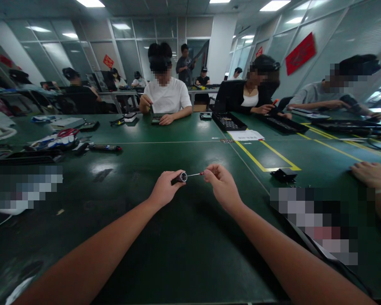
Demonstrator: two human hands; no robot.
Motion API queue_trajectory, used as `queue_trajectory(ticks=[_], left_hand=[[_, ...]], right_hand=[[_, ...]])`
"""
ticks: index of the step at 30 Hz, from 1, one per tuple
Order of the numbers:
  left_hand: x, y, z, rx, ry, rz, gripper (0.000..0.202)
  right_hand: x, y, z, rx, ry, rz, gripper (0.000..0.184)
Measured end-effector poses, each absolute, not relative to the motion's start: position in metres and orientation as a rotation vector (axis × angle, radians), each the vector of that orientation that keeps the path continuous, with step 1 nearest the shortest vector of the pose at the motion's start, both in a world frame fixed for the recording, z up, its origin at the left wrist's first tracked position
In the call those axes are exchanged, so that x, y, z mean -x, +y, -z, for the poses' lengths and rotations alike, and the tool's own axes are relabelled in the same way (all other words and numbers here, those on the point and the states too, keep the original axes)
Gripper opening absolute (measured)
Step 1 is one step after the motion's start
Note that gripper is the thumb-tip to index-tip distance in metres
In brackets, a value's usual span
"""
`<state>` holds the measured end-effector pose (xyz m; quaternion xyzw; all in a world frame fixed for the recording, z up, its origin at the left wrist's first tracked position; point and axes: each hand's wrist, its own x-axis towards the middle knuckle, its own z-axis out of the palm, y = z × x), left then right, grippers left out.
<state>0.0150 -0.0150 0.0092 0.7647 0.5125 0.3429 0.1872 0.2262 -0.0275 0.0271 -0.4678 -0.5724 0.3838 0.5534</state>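
My left hand (165, 187) grips a short dark cylinder (181, 177) with a silver-rimmed round end, much like a small flashlight. That end faces toward me and to the right. Between its thumb and fingers, my right hand (224, 186) pinches a thin screwdriver (196, 174) with a red part by the fingertips. The slim metal shaft points left, its tip at the rim of the cylinder; whether it goes inside I cannot tell. Both hands are raised above the green table (178, 254).
Tangled cables and tools (55, 142) lie at left, beside a dark pen-like tool (105, 148). At right are a small black part (284, 174) and another person's hand (373, 174). Across the table, a black tray (229, 122) stands near several seated people, with yellow tape (281, 156) in front.
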Motion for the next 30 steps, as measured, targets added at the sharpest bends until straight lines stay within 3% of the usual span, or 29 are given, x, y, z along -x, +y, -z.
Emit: queue_trajectory(ticks=[7,17,30], left_hand=[[-0.015,-0.017,-0.014,-2.321,1.384,-0.959,0.036],[-0.015,-0.014,-0.008,-2.284,1.457,-0.916,0.038],[-0.017,-0.015,-0.009,-2.266,1.42,-0.941,0.037]], right_hand=[[-0.23,-0.014,-0.02,1.093,-0.787,-1.289,0.029],[-0.229,-0.017,-0.018,1.054,-1.002,-0.995,0.032],[-0.225,-0.022,-0.019,1.063,-1.198,-0.924,0.027]])
